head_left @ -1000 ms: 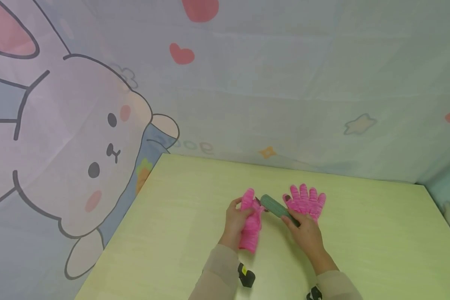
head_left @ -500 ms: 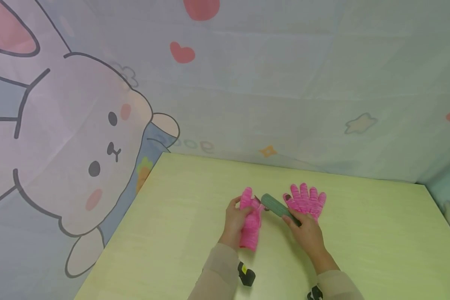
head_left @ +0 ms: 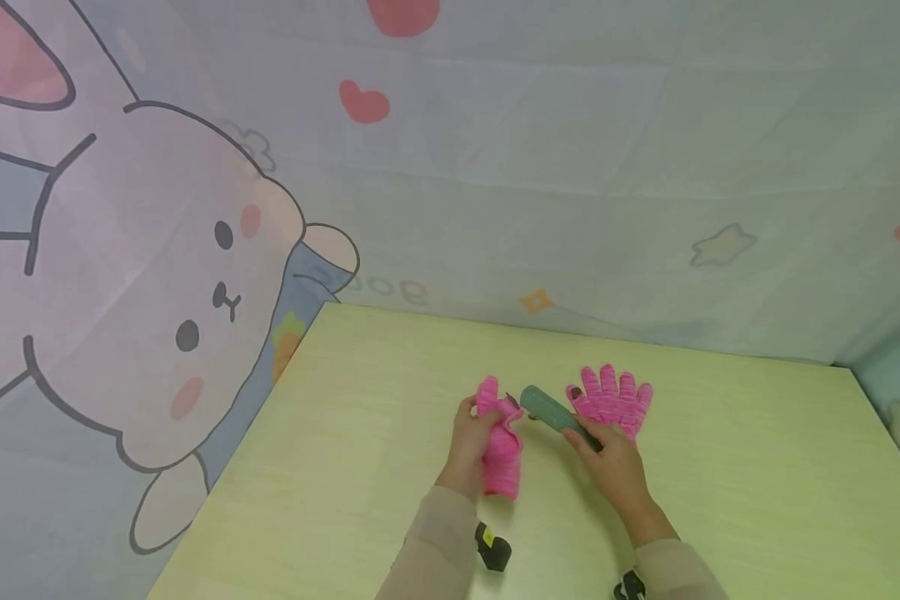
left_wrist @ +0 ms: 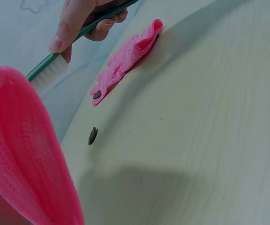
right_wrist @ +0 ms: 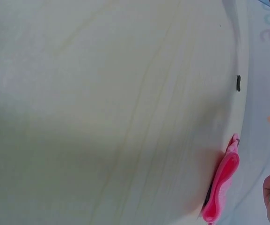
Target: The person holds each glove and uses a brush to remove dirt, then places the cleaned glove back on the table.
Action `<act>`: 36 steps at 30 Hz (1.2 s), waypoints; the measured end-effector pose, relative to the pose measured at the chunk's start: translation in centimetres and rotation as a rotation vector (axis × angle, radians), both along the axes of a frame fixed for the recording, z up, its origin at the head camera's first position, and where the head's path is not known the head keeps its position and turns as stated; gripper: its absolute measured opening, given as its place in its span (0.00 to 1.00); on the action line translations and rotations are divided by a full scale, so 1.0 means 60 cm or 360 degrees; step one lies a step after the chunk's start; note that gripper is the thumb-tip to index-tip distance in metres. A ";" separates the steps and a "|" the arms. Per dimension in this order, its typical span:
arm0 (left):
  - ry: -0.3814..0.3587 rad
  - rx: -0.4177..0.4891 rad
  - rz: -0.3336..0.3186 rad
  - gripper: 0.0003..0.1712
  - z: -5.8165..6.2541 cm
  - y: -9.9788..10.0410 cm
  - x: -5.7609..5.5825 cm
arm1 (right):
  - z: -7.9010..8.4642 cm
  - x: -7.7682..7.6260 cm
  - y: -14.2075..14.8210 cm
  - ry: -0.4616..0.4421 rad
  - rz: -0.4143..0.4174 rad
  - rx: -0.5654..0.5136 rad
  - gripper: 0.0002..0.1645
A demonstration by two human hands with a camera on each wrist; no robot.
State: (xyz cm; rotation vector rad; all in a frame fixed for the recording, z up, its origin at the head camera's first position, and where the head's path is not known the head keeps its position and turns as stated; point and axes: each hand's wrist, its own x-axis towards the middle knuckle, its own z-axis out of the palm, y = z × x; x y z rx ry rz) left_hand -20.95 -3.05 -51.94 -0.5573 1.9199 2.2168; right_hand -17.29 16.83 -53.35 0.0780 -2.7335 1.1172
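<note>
My left hand [head_left: 467, 442] grips a pink knitted glove [head_left: 502, 467] above the table, thumb across its front, the cuff hanging down. A dark patch shows by the glove's upper right edge. In my right hand [head_left: 617, 471] is a green-handled brush [head_left: 546, 407], its head pointing toward the held glove. White bristles [left_wrist: 51, 74] face downward in the left wrist view, with the pink fabric beside them. A second pink glove [head_left: 617, 406] lies on the table behind my right hand, fingers spread, with a dark spot on its thumb.
A small dark piece [left_wrist: 93, 136] lies on the pale yellow-green table [head_left: 360, 450] between the two gloves. Behind the table hangs a printed cloth [head_left: 532, 167] with a rabbit and hearts. Black straps with small devices [head_left: 492, 548] sit at the wrists.
The held glove has tilted slightly, its top shifting left and its right side folding over. The brush stays nearly in place, and the glove on the table has not moved.
</note>
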 end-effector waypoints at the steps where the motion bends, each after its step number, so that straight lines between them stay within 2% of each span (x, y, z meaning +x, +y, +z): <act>1: 0.0002 -0.0001 -0.0002 0.31 0.000 0.000 0.000 | 0.000 0.000 0.000 0.0001 -0.0002 0.0004 0.28; 11: 0.0017 -0.0046 -0.0026 0.30 -0.003 0.001 -0.001 | 0.008 0.000 0.002 -0.0075 -0.0006 0.0035 0.30; 21: 0.0006 -0.0079 -0.0038 0.27 -0.003 0.003 -0.003 | 0.010 0.001 0.003 -0.0041 0.0006 0.0028 0.29; 30: -0.0045 -0.0057 0.0001 0.30 -0.001 -0.002 -0.002 | 0.008 -0.001 0.001 -0.0013 0.0009 0.0035 0.28; 36: -0.0042 -0.0035 0.0022 0.28 -0.004 -0.006 -0.002 | 0.006 0.000 0.003 -0.0056 -0.0020 0.0047 0.30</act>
